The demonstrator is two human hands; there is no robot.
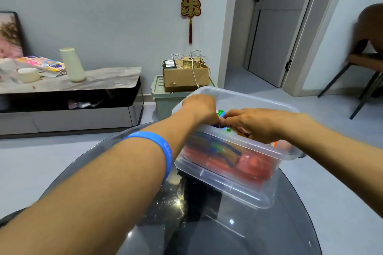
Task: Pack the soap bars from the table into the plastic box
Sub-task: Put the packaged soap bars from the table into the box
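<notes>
A clear plastic box [238, 190] stands on the far part of a round dark glass table [269, 234]. Several wrapped soap bars [250, 163], mostly red and orange with some blue and green, lie inside it and show through its near wall. Both of my hands reach over the rim into the box. My left hand [202, 107], with a blue wristband on the forearm, and my right hand [255, 122] meet over a small green and blue soap bar [220, 113]. Their fingers are curled around it. Fingertips are hidden among the bars.
Beyond the table stand a low TV cabinet [68, 93] with a cream vase [72, 64], a green bin [165, 99] carrying a cardboard box [184, 76] of cables, a grey door, and a brown chair [369, 51] at far right.
</notes>
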